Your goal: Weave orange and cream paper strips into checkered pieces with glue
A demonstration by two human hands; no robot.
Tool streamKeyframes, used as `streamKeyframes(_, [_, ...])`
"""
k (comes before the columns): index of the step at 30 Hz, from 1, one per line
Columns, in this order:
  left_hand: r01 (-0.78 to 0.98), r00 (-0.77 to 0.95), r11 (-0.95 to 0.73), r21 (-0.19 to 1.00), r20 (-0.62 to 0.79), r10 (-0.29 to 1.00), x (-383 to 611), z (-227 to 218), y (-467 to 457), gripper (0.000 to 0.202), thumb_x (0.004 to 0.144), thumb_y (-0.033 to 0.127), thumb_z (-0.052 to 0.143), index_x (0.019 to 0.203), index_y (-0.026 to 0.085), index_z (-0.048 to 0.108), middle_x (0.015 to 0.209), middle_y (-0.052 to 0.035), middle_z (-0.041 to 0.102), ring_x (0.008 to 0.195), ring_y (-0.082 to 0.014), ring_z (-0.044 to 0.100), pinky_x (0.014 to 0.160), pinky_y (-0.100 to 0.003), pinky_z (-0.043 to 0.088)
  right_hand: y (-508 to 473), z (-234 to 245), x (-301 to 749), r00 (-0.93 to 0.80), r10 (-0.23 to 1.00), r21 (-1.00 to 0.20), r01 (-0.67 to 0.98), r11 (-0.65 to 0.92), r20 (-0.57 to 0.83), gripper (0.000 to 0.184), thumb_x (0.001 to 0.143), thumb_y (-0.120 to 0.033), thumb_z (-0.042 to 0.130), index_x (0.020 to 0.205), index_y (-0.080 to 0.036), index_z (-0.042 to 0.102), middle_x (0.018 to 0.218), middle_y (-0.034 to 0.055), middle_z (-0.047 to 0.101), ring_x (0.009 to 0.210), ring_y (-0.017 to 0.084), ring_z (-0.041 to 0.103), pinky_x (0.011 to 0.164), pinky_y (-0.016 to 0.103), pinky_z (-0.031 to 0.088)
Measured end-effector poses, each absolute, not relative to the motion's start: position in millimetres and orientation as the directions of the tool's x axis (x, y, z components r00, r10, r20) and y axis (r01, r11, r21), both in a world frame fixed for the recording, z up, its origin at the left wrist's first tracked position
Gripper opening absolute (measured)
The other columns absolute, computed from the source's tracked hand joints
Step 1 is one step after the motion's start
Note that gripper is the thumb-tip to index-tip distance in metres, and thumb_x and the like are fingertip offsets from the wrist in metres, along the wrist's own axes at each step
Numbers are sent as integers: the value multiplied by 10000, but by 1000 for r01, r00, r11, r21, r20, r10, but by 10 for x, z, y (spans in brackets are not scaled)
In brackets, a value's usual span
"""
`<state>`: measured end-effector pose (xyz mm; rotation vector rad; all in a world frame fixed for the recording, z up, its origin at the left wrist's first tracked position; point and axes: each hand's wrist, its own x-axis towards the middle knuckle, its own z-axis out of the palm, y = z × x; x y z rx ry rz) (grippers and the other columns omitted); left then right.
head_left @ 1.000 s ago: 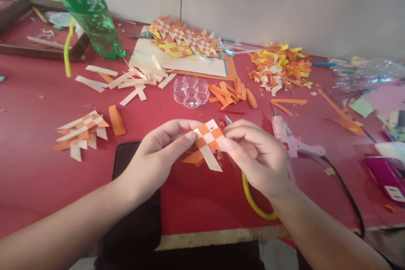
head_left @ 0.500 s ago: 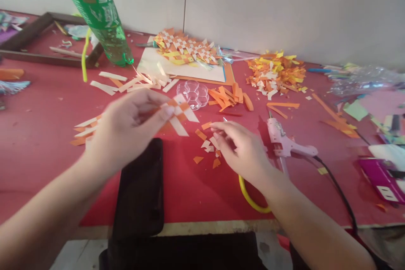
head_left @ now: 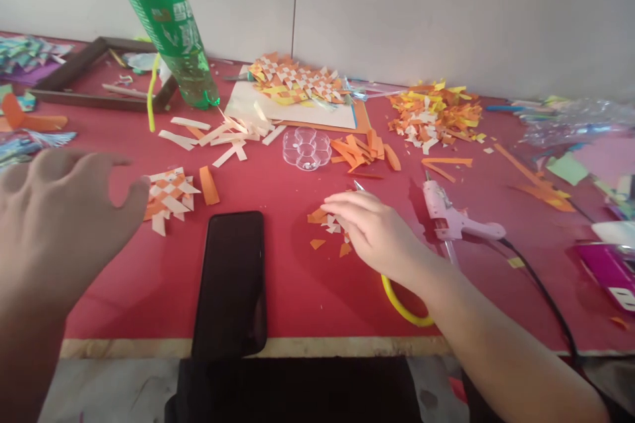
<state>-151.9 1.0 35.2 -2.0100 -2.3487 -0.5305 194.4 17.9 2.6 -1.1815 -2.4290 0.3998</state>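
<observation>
Left hand (head_left: 64,211): raised close to the camera at 9 o'clock of the view, blurred, fingers spread, holding nothing. Its thumb tip sits just beside the woven paper pieces (head_left: 169,195); contact cannot be confirmed. These orange-and-white pieces lie flat on the red table (head_left: 124,277), at 10 o'clock from the black phone (head_left: 233,281).

Right hand (head_left: 377,231): palm down, fingers extended and loose, gripping nothing visible. The fingertips rest on the small paper scraps (head_left: 320,218), scattered at 2 o'clock from the phone. The hand partly covers the yellow-handled scissors (head_left: 401,304): the blade tip shows at 12 o'clock of the hand, the handle loop at 6 o'clock of the wrist.

Surroundings:
- The pink glue gun (head_left: 456,221) lies at 3 o'clock of the right hand, near it.
- The clear flower-shaped box (head_left: 306,147) is at 11 o'clock of that hand, well apart.
- The green bottle (head_left: 171,26) stands at the far edge, with the stack of woven sheets (head_left: 297,79) at its 3 o'clock.
</observation>
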Motion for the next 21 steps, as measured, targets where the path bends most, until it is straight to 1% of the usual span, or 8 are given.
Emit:
streamKeyframes(3, [986,-72,15,168,339,938,-1308,355,28,353,942,367,426,1237,232,565,1310,-38,551,1340,-377,423,1191,-511,215,141,119,2050,-494,854,-456,730,509,161,312,954,-138,427,1149,-165,669,1129,103,685,963,193,684,862,372,574])
streamKeyframes(5, [970,93,-153,187,296,951,-1107,339,67,325,953,345,418,1163,187,610,1150,-80,623,1208,-359,539,1111,-509,334,113,154,2127,-499,866,-468,756,456,37,261,942,-232,526,1165,-204,660,1089,80,684,867,178,696,772,333,579])
streamKeyframes(7, [889,308,-365,277,228,924,-872,312,107,278,937,341,504,1135,192,629,1127,-80,658,1119,-318,591,1043,-458,411,94,166,2181,-513,855,-480,770,421,-72,327,869,-283,664,1192,-235,642,1048,54,679,806,166,692,703,298,569])
streamKeyframes(10, [720,607,-595,357,93,790,-505,269,162,317,917,368,590,1172,182,622,1137,-102,674,1080,-309,616,970,-452,476,96,153,2174,-504,854,-521,767,375,-127,403,794,-229,747,1179,-244,627,1037,29,675,773,148,687,685,272,562])
streamKeyframes(12, [682,668,-640,354,54,742,-300,240,204,368,867,353,678,1175,159,621,1141,-128,659,1066,-324,620,926,-458,501,111,139,2114,-498,861,-561,743,365,-100,315,801,-169,726,1097,-232,641,1001,18,683,771,139,684,693,263,559])
streamKeyframes(16, [690,679,-635,347,-7,734,-101,155,302,249,840,250,705,1071,164,671,1015,-101,631,932,-283,642,846,-418,528,132,126,1994,-482,875,-622,696,358,-36,222,805,-107,699,988,-222,650,908,-3,689,754,126,679,681,249,552])
streamKeyframes(19, [677,655,-612,409,45,754,-107,78,326,202,872,227,666,1067,173,666,977,-87,639,910,-264,647,842,-402,528,129,113,1984,-451,892,-603,720,344,-29,282,789,-156,743,1043,-222,640,984,11,674,742,123,669,704,265,567])
streamKeyframes(21, [656,631,-583,480,74,772,-132,38,303,262,888,212,649,1143,168,613,1020,-92,667,958,-265,653,857,-395,527,127,94,2002,-452,892,-579,730,363,-11,392,778,-193,767,1139,-220,616,1107,46,657,837,152,677,767,294,577])
